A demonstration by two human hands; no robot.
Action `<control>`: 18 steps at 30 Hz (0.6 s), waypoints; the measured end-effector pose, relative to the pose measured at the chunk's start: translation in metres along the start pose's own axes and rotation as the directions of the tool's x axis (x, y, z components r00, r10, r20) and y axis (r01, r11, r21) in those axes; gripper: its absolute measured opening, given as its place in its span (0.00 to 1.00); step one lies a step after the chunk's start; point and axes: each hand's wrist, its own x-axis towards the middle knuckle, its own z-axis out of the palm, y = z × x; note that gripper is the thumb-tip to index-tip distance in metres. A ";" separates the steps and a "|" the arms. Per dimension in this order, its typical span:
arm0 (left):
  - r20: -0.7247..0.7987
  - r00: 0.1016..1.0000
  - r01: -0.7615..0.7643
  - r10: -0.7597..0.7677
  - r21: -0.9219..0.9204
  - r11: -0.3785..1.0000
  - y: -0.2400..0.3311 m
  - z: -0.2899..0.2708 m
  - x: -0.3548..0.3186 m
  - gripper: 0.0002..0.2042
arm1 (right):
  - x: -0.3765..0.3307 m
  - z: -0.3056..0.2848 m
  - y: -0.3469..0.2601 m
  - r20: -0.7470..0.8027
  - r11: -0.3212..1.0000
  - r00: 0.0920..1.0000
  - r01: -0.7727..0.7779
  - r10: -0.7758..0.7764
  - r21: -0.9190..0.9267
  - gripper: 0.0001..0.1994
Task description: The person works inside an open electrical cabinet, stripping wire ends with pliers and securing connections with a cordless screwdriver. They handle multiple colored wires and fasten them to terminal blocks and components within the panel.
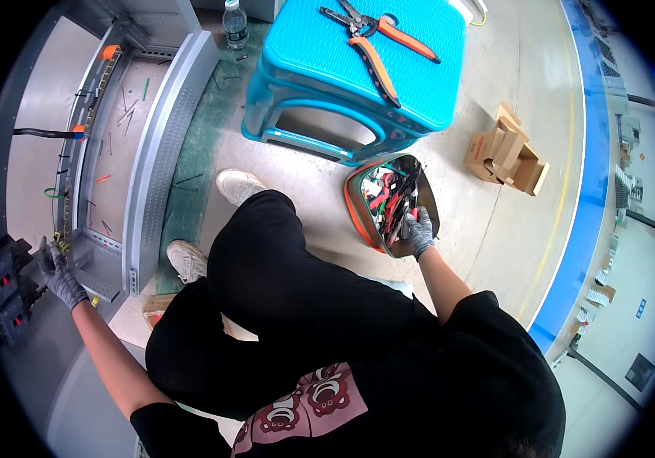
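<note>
My left hand [63,278], in a grey glove, reaches to the lower end of a busbar [67,217] inside a grey metal cabinet [161,164]. Its fingers look stretched and slightly apart beside small yellow-green wires [61,243]; any contact is too small to make out. On the other side, my gloved right hand [420,233] dips into an open tool bag [352,200] with an orange edge. Its fingers close around a red-handled tool [414,214], whose lower part is hidden. Pliers, red handles and dark tools lie jumbled in the bag.
A blue plastic stool [320,65] stands ahead, bearing orange-handled wire strippers [374,55]. Behind it to the left is a water bottle [235,24]. An opened cardboard box [504,155] lies at right. Black breakers [8,286] sit beside my left hand. Wire scraps litter the cabinet floor.
</note>
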 end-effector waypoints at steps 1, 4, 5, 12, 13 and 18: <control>-0.004 1.000 0.007 -0.007 0.005 1.000 0.001 0.002 0.000 0.18 | 0.000 -0.001 -0.002 0.007 0.999 0.999 0.032 -0.033 0.041 0.13; 0.004 0.999 -0.044 0.044 -0.032 0.999 0.002 0.007 0.002 0.17 | 0.000 -0.008 -0.017 0.025 0.993 0.994 0.104 -0.103 -0.063 0.11; 0.012 0.998 -0.055 0.055 -0.039 0.998 0.003 0.007 0.002 0.17 | -0.004 -0.013 -0.021 0.008 0.986 0.990 0.141 -0.141 -0.086 0.11; -0.032 0.997 -0.071 0.069 -0.054 0.996 0.007 0.016 -0.005 0.16 | -0.098 -0.062 -0.129 0.204 0.881 0.963 0.248 -0.177 -0.402 0.14; -0.032 0.995 -0.098 0.097 -0.047 0.994 -0.004 -0.002 0.004 0.17 | -0.129 -0.067 -0.168 0.330 0.832 0.935 0.281 -0.126 -0.478 0.15; -0.045 0.998 -0.056 0.046 -0.257 0.965 0.023 0.039 -0.024 0.16 | -0.209 -0.116 -0.211 0.845 0.925 0.520 0.368 -0.123 -0.092 0.14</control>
